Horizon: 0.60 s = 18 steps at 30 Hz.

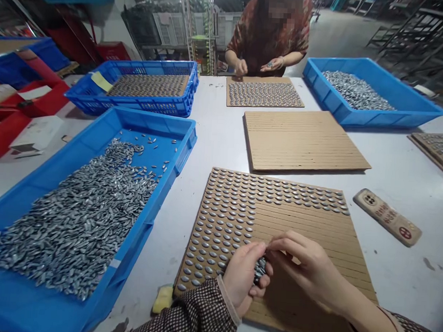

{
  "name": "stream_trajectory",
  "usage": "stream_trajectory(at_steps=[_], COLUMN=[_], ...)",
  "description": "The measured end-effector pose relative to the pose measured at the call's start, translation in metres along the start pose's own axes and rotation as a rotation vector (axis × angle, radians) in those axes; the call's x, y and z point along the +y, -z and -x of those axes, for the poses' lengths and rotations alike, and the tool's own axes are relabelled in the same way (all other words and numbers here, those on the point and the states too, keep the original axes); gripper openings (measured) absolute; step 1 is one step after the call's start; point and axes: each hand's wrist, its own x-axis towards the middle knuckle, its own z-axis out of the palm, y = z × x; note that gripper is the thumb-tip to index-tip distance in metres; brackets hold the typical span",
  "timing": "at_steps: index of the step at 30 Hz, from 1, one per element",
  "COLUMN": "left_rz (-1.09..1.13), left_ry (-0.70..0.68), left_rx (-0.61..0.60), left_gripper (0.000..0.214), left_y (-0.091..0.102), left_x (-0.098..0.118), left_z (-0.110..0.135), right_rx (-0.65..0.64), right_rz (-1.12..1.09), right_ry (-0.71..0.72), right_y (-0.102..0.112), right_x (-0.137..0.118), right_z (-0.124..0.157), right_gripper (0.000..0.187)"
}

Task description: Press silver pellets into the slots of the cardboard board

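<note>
My left hand (243, 277) is cupped and closed round a handful of small silvery metal pieces (260, 269), resting on the slotted cardboard sheet (314, 229) in front of me. My right hand (307, 265) pinches at that handful with thumb and forefinger, fingers together. Rows of the same metal pieces (234, 205) stand in the sheet's slots across its top and left part. A blue tray (162, 183) at my left holds a large heap of loose pieces (76, 218).
A bare slotted sheet (299, 140) lies beyond mine. Across the table a person (271, 36) handles pieces over a filled sheet (263, 93). Blue bins stand at far left (136, 101) and far right (407, 108). A remote-like device (387, 217) lies at right. Red bins (10, 122) at far left.
</note>
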Motion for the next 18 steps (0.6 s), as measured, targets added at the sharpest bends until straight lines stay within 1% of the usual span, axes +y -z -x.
stream_trajectory(at_steps=[2,4,6,7,10,12,14,18], left_rz=[0.013,0.014,0.010,0.008,0.003,0.006,0.017,0.041], left_ry=[-0.010,-0.030,-0.029,-0.020,0.007,0.019,0.025,0.024], left_rx=[-0.005,-0.005,-0.008,-0.015,-0.043,-0.055,-0.062,-0.074], left_gripper=[0.030,0.028,0.028,0.029,0.029,0.030,0.030,0.025], left_y=[0.000,0.000,0.001,0.001,0.002,0.002,0.003,0.004], left_x=[0.001,0.001,0.000,0.000,0.000,0.001,0.001,0.000], left_z=[0.001,0.002,0.002,0.002,0.003,0.004,0.004,0.004], right_rx=[0.044,0.129,0.214,0.248,0.320,0.340,0.338,0.298], right_rz=[-0.002,0.001,0.022,0.044,0.192,0.283,0.326,0.385], right_ry=[-0.053,-0.117,-0.147,-0.146,-0.072,-0.022,-0.002,0.005], right_y=[0.004,0.007,0.005,0.003,-0.009,-0.017,-0.023,-0.027], right_x=[0.008,0.019,0.033,0.039,0.057,0.065,0.070,0.074], right_z=[-0.002,-0.008,-0.019,-0.025,-0.045,-0.055,-0.060,-0.062], right_gripper=[0.011,0.009,0.010,0.010,0.015,0.020,0.024,0.027])
